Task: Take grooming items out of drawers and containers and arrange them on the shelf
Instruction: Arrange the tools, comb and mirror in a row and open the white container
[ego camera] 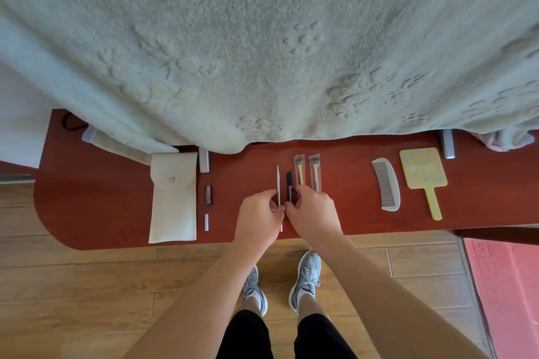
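Note:
On the red-brown shelf [96, 213] lie grooming items in a row. A thin white pencil-like stick [278, 181] lies lengthwise, and my left hand [258, 217] pinches its near part. My right hand [313, 213] touches the same stick with its fingertips and rests by a black tube [289, 183]. Two wrapped makeup brushes [307, 170] lie just right of the tube. Farther right are a white comb [386, 183] and a yellow hand mirror [424, 175]. At the left sit a cream pouch [173, 198], a dark lipstick [207, 194] and a small white cap [206, 221].
A pale textured blanket [262, 52] hangs over the shelf's far side. A black cord [70, 122] lies at the shelf's far left. Wooden floor [87, 285] and my grey shoes are below; a pink mat [507, 285] lies at the right.

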Available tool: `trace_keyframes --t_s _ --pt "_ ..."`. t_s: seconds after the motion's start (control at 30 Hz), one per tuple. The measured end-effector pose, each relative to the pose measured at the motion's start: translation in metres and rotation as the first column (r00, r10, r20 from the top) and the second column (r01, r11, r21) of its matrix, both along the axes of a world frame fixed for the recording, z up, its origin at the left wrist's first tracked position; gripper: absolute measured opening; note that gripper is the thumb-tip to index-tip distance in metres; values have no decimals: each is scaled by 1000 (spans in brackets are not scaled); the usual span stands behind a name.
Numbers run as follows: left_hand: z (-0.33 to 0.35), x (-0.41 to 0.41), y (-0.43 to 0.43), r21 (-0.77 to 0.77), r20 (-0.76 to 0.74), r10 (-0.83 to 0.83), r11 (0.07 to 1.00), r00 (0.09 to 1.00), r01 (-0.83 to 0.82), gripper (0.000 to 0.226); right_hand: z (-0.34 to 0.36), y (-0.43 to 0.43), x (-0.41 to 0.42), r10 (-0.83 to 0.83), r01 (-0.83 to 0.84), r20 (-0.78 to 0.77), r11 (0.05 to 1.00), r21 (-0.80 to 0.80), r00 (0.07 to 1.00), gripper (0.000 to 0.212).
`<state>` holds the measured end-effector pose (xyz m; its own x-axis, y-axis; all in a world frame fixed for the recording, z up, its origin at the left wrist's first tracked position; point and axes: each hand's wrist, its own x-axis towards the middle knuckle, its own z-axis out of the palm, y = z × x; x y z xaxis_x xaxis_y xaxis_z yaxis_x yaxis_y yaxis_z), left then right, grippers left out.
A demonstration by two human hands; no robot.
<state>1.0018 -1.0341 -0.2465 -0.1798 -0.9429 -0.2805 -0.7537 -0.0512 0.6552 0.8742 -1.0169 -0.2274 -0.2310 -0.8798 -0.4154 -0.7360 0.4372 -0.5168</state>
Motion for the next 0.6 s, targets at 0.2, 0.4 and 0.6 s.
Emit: trace_keyframes --t_s 0.2,0.4,0.6 --pt "0 3 2 -20 3 14 1000 1000 -14 40 2 -1 -1 -1 2 -14 1000 6 1000 21" --pt "3 10 3 -56 1 34 998 999 -34 42 10 -1 -2 5 -6 -25 1000 -11 1000 31" --pt "15 31 1 -71 19 63 996 998 -62 42 20 -5 6 65 -69 -62 995 -70 996 34"
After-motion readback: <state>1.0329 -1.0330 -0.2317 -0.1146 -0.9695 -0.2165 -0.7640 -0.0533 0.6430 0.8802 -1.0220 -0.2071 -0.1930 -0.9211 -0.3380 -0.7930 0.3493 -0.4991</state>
